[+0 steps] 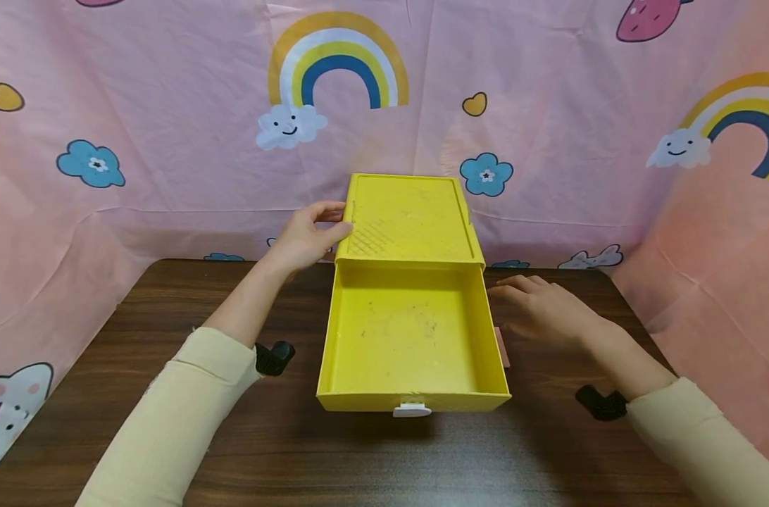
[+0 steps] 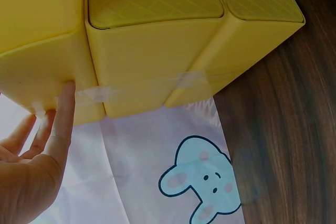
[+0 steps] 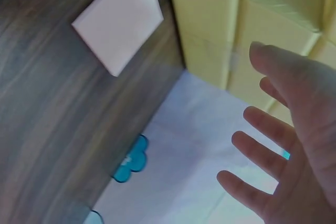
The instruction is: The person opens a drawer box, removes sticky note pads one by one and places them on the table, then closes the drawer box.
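Behind the fingers hangs a pink cloth printed with rainbows, smiling clouds, blue flowers and hearts; below the fingers, a dark wood-grain table catches pale light in front of them.

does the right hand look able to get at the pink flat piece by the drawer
Probably yes: the right hand is empty and near the pink flat piece, which lies on the table with nothing visible on it, though the yellow drawer partly hides it from above.
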`<state>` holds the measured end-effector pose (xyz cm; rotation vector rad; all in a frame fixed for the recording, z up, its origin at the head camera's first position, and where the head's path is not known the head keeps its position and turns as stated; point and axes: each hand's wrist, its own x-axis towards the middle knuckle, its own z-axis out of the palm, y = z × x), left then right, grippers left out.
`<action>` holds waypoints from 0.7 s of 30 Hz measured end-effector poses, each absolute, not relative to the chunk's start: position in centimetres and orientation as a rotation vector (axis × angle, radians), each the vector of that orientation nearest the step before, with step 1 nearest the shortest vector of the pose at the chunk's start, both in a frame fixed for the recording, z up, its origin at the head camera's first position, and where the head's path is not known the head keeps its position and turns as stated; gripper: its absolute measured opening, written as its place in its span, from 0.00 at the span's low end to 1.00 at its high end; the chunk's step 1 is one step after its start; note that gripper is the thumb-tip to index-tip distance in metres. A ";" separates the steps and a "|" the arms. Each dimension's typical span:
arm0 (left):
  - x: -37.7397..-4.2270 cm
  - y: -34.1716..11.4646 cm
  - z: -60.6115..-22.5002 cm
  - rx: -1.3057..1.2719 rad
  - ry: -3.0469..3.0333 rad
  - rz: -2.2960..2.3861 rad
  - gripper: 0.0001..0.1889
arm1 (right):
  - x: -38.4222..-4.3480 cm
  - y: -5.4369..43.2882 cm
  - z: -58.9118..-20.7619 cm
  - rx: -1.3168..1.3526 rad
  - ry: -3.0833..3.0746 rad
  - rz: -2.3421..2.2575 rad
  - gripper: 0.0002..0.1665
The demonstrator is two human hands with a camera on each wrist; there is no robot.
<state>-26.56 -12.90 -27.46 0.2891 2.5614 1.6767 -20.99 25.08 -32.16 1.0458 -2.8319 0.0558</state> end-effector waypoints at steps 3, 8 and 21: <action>-26.6 -12.9 -27.4 0.289 2.565 1.674 0.27 | -20.6 25.2 -31.3 1.072 -2.750 0.040 0.33; -26.6 -12.9 -27.3 0.288 2.568 1.666 0.27 | -20.0 25.2 -30.0 1.072 -2.676 0.041 0.33; -26.5 -12.9 -27.4 0.298 2.566 1.669 0.27 | -18.5 24.2 -27.2 1.041 -2.552 0.032 0.32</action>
